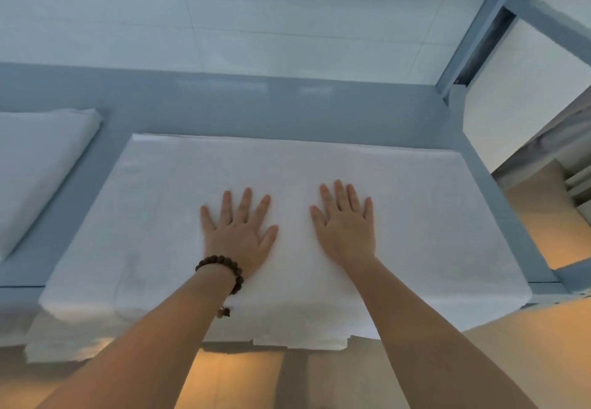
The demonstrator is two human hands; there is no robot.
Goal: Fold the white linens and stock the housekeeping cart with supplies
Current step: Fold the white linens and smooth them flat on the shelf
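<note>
A large folded white linen [319, 165] lies flat on the grey-blue shelf surface [287, 104], its near edge hanging over the shelf's front. My left hand [238, 232], with a dark bead bracelet at the wrist, presses flat on the linen with fingers spread. My right hand [347, 226] lies flat beside it, a hand's width to the right, fingers straight and pointing away from me. A second folded white linen [35, 165] rests on the same surface at the far left.
The shelf's metal upright and crossbars [479, 34] rise at the back right. A white tiled wall [224, 8] stands behind the shelf. Orange-lit floor [540, 226] shows to the right and below the shelf edge.
</note>
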